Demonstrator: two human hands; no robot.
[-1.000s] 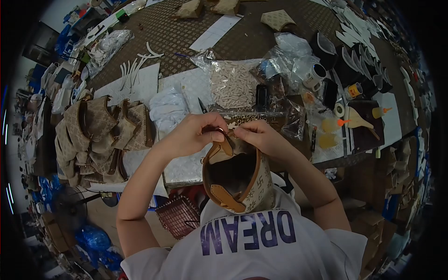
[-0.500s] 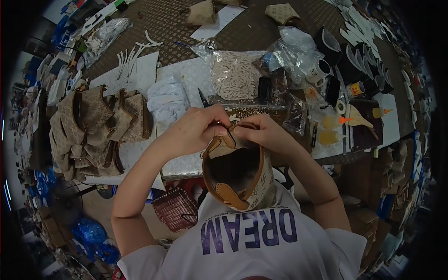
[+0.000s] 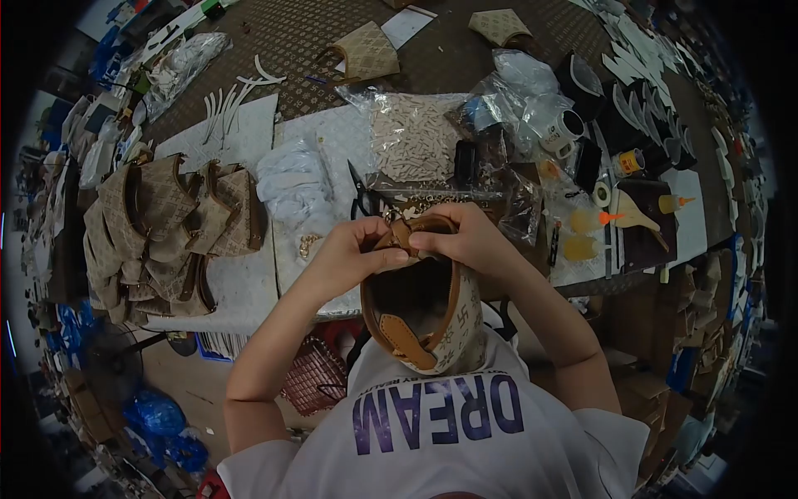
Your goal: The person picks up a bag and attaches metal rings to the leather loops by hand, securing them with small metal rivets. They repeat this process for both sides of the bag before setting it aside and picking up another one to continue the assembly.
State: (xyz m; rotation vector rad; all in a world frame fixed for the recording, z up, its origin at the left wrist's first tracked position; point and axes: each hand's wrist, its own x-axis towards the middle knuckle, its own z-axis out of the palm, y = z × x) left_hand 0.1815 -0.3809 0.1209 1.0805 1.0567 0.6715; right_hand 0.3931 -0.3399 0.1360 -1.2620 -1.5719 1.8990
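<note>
A patterned handbag body (image 3: 465, 328) with brown leather trim rests against my shirt, its dark opening facing up. Both hands are at its far rim. My left hand (image 3: 366, 249) is closed, thumb and fingers pinching the rim beside a small brown leather tab (image 3: 401, 233). Above that tab shows a small metal ring, partly hidden by fingers. My right hand (image 3: 461, 237) grips the rim on the other side, its thumb pressed on the tab. A second brown tab (image 3: 407, 341) lies along the near rim.
Patterned bag bodies (image 3: 145, 224) are piled at left. Black-handled scissors (image 3: 362, 195), a bag of small beige pieces (image 3: 411, 137) and scattered metal fittings lie beyond my hands. Glue bottles (image 3: 582, 247) and a yellow tin (image 3: 629, 161) stand at right. More bag bodies (image 3: 366, 51) lie at the back.
My left hand has shifted slightly down, its thumb now lying along the rim. My right thumb has moved onto the tab. A bag body at the back has come nearer.
</note>
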